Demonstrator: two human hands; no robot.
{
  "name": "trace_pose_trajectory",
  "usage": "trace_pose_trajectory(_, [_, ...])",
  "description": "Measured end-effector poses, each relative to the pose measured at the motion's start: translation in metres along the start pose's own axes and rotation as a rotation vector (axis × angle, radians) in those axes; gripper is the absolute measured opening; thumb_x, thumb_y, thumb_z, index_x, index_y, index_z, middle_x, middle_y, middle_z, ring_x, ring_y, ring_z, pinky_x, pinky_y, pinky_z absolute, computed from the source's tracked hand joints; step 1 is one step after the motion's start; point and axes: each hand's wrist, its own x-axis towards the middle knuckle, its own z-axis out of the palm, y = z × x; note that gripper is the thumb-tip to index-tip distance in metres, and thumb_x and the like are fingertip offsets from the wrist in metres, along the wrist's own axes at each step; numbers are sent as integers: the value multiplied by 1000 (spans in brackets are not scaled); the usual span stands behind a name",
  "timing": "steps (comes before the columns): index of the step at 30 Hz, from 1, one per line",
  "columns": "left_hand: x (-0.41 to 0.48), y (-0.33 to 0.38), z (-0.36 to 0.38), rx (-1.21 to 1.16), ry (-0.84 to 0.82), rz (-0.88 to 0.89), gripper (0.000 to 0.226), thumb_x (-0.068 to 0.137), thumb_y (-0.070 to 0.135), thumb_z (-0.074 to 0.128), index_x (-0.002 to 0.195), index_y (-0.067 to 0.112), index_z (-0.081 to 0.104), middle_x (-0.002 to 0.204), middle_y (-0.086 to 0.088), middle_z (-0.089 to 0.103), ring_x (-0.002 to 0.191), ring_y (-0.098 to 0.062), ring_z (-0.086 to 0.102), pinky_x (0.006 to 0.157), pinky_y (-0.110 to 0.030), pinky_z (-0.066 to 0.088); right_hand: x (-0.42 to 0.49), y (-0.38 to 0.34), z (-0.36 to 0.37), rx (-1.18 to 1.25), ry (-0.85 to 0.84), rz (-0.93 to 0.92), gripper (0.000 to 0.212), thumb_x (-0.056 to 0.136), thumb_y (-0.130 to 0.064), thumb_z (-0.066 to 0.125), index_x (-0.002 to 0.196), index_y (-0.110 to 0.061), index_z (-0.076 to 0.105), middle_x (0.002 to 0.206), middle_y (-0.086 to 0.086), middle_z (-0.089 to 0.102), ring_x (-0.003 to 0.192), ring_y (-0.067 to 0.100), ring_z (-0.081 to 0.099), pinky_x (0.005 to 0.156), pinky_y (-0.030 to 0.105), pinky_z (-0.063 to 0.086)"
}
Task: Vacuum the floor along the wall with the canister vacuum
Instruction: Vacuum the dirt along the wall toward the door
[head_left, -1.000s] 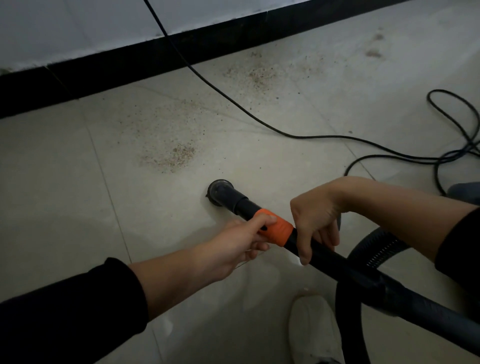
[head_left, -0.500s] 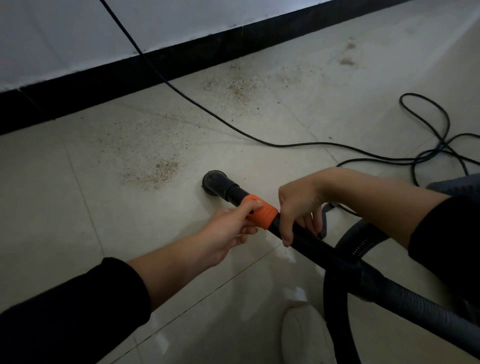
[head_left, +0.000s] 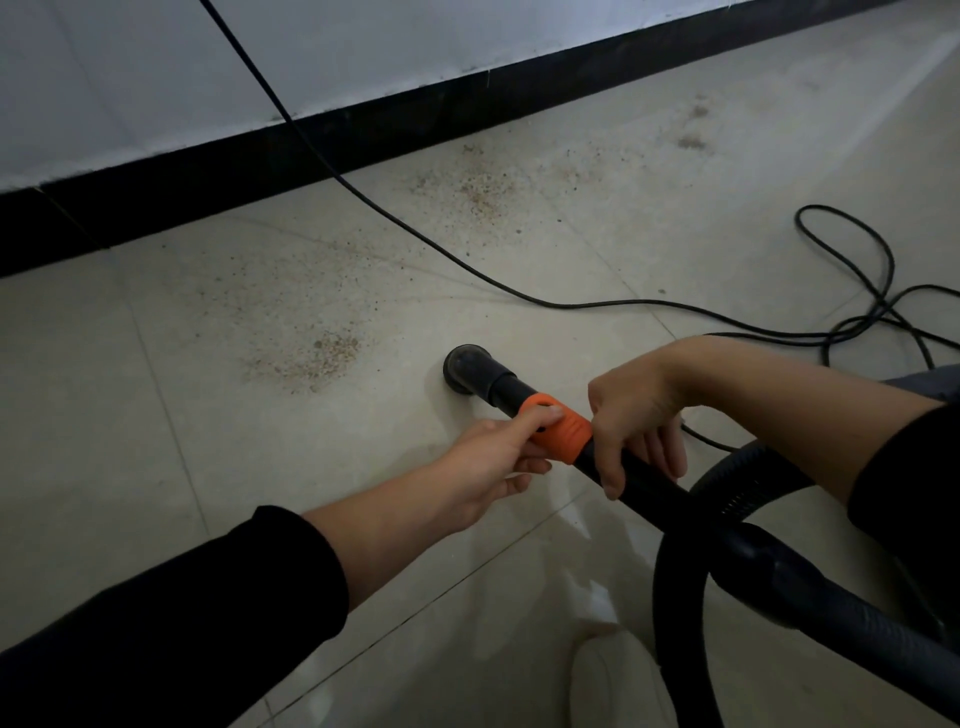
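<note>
The left hand (head_left: 488, 462) pinches the orange collar (head_left: 563, 431) of the vacuum wand (head_left: 649, 488), thumb on top and fingers curled beneath, while the right hand (head_left: 634, 421) wraps over the black tube just behind that collar, as I read it from my feed. I see the round nozzle (head_left: 465, 366) down on the pale floor tile (head_left: 104, 415), near but apart from a patch of brown crumbs (head_left: 317, 353) to its left. A second patch (head_left: 478, 187) lies closer to the black baseboard (head_left: 260, 166), with the power cord (head_left: 395, 213) running between it and the nozzle.
</note>
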Motion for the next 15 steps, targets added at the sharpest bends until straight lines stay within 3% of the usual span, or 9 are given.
trace_pose_trajectory(6, [-2, 8, -23, -45, 109, 74, 31, 86, 41, 66, 96, 12, 64, 77, -2, 61, 65, -10, 54, 63, -23, 44, -1, -22, -9, 43, 92, -114, 23, 76, -19, 76, 79, 3, 69, 71, 19, 72, 61, 27, 70, 63, 32, 60])
trace_pose_trajectory(10, [-4, 15, -38, -92, 180, 108, 29, 87, 39, 65, 97, 11, 63, 63, 2, 61, 59, -9, 51, 61, -22, 43, 4, -40, -15, 47, 161, -188, 26, 77, -20, 76, 83, 4, 69, 73, 21, 72, 68, 31, 70, 61, 32, 59])
trace_pose_trajectory(15, [-7, 20, -51, -129, 235, 135, 27, 88, 39, 64, 94, 12, 63, 57, 5, 62, 60, -9, 51, 62, -23, 43, 8, -56, -19, 27, 223, -262, 18, 81, -17, 74, 77, -3, 65, 62, 12, 69, 57, 23, 68, 57, 31, 58])
